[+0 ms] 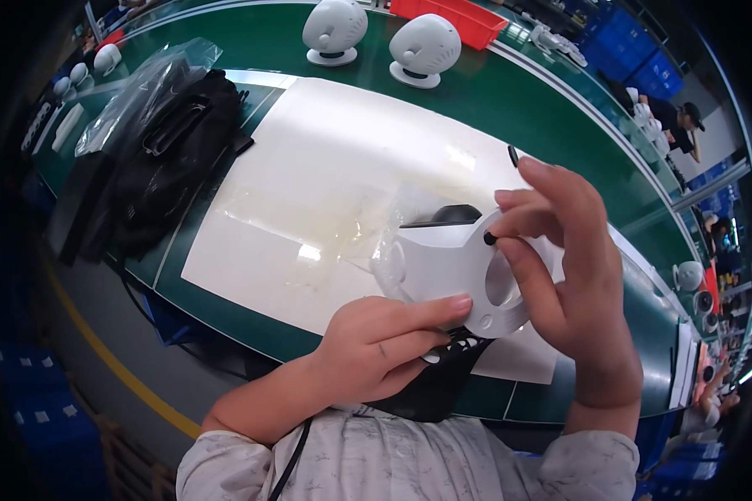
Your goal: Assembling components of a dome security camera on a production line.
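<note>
A white plastic housing [443, 259] with a round opening at its right end is in front of me. My left hand [384, 342] grips its lower edge, the index finger stretched along the white surface. Thumb and a fingertip of my right hand [564, 250] pinch a small round black piece [490, 239] against the rim of the opening. Clear plastic film [388, 250] lies at the housing's left side, and a dark domed part [457, 215] shows behind it. Near a raised right fingertip is a small black oblong piece [512, 156]; whether it is touched, I cannot tell.
A white sheet [326, 150] covers part of the green bench [267, 50]. Black bags and clear wrap [163, 142] are piled at left. Two white rounded units [426, 46] stand at the back near a red bin [459, 18]. Another person [685, 125] is far right.
</note>
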